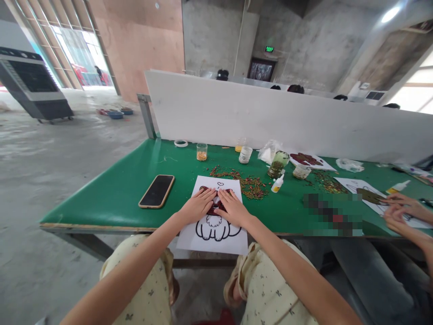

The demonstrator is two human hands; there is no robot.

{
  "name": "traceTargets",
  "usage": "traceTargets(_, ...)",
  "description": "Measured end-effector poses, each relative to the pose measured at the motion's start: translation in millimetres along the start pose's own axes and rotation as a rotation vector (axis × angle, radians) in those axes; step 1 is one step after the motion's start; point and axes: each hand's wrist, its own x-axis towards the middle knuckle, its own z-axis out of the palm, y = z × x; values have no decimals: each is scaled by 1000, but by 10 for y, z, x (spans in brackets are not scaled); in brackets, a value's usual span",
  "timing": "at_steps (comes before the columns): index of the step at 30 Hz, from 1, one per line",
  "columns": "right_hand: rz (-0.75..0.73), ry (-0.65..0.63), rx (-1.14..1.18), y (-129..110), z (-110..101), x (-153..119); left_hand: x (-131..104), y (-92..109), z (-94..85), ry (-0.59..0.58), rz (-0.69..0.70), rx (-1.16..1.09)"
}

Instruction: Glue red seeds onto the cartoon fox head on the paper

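A white sheet with a printed animal outline (213, 246) lies at the table's front edge, its lower end hanging over. Dark red beans or seeds (212, 209) cover part of the animal's head. Both palms rest flat on that bean-covered area: my left hand (198, 206) on the left side, my right hand (233, 208) on the right, fingers stretched out and pointing inward. Much of the head is hidden under the fingers. Just beyond the sheet, loose brown and green seeds (253, 187) are scattered. Neither hand grasps anything.
A phone (157, 192) lies left of the sheet. Behind stand a cup of yellow kernels (202, 152), a white cup (245, 155), a green jar (278, 164) and a glue bottle (278, 183). At right, a co-worker's hands (402, 210) work over another picture. A white partition (270, 115) borders the back.
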Motion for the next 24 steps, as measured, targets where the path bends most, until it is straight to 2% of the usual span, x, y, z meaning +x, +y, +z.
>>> traceTargets(3, 10, -3, 24, 3, 4, 0, -7, 2, -16, 6, -22, -39)
traceTargets(6, 49, 22, 88, 32, 20, 6, -10, -3, -66, 11, -48, -195)
traceTargets(9, 154, 96, 181, 95, 50, 20, 1, -28, -122, 56, -136, -481)
traceTargets(13, 262, 201, 279, 183, 91, 39, 27, -97, -178, 187, -324, -923)
traceTargets(16, 289, 234, 300, 212, 98, 45, 41, -153, -234, 258, -410, -1164)
traceTargets(20, 300, 246, 292, 204, 89, 47, 35, -199, -334, 340, -596, -1612)
traceTargets(24, 288, 259, 278, 173, 95, 51, 9, -218, -383, 367, -638, -1823)
